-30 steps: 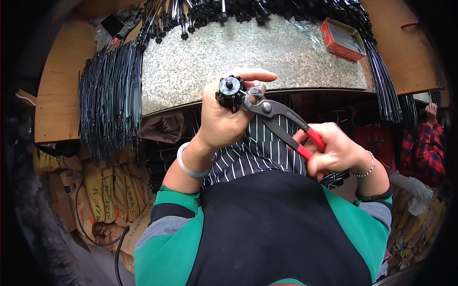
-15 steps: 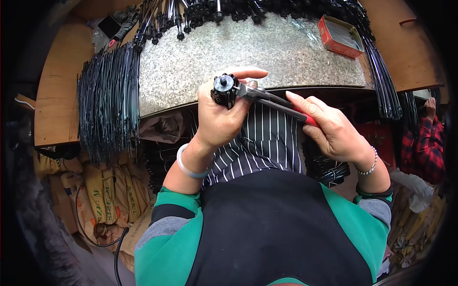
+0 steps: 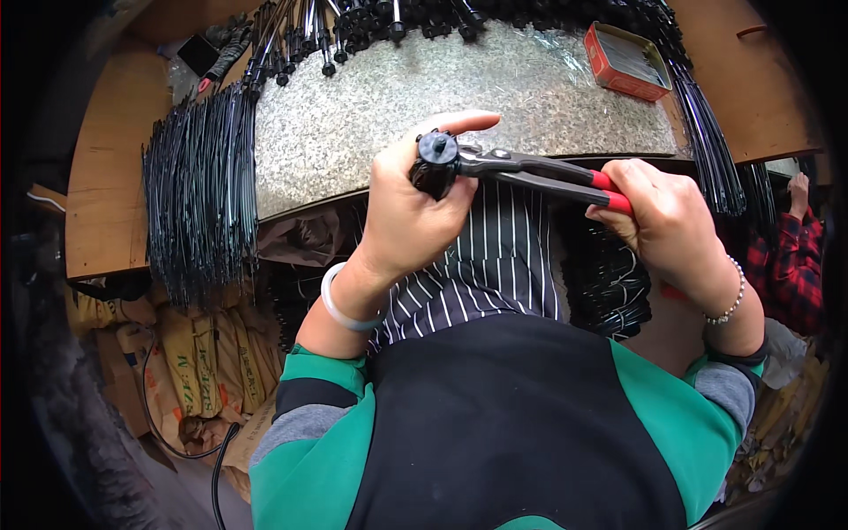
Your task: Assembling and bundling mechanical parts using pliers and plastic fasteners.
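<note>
Upright in my left hand (image 3: pixel 402 208) is a black umbrella frame (image 3: pixel 437 148), seen from its end. Its round grey disc with a dark pin in the middle faces up, and black rib ends ring it. My left fingers and thumb wrap round it, though the index finger sticks out to the right. My right hand (image 3: pixel 667 216) grips the red-ended handles of a pair of dark pliers (image 3: pixel 565 169). The pliers' jaws meet the right side of the frame's head; their tips are too small to make out.
Black umbrella ribs (image 3: pixel 199 177) hang over the speckled worktop's (image 3: pixel 327 132) left edge, and more ribs (image 3: pixel 711 150) over the right. Shafts pile along the back. A red tin (image 3: pixel 627 84) holds thin pieces. A co-worker's checked sleeve (image 3: pixel 786 265) shows at right; paper sacks (image 3: pixel 203 362) stand below left.
The pliers and my right hand have moved right, with the handles farther apart. The umbrella frame has shifted slightly right in my left hand and turned.
</note>
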`<state>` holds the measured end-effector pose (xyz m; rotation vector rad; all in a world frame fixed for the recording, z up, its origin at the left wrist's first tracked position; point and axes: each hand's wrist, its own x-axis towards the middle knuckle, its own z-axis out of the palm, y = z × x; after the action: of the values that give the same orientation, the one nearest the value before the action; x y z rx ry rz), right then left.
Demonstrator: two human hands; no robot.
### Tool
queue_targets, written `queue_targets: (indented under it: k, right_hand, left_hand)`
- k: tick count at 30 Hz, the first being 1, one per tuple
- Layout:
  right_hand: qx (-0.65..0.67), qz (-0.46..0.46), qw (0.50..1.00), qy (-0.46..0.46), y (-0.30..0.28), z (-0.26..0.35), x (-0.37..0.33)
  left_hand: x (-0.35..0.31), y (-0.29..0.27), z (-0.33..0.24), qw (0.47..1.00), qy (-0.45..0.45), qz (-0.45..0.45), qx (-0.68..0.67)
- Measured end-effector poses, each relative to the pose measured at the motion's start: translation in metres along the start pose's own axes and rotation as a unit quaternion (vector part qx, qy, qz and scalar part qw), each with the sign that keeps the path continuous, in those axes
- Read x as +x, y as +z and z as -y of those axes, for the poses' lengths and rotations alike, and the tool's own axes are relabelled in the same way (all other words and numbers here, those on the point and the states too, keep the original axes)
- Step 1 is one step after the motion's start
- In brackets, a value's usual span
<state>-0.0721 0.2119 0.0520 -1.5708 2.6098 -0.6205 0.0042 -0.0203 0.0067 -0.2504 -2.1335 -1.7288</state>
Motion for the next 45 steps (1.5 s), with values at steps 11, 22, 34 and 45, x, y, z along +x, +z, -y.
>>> queue_targets:
  k: [11,22,34,45]
  right_hand:
    - [0.217,0.191,0.944,0.159,-0.019,0.01,0.016]
    - [-0.199,-0.082,0.96,0.181,0.072,-0.088,0.011]
    - [0.688,-0.356,0.631,-0.039,0.075,0.03,0.092]
    - [0.441,-0.185,0.874,-0.088,0.056,0.015,0.12]
  left_hand:
    - [0.01,-0.011,0.001,0.997,0.04,0.019,0.069]
    - [0.02,-0.031,-0.004,0.892,-0.001,0.007,-0.453]
    - [0.02,0.027,-0.002,0.775,-0.265,-0.086,-0.567]
    - [0.061,-0.014,-0.024,0.967,0.212,-0.119,0.073]
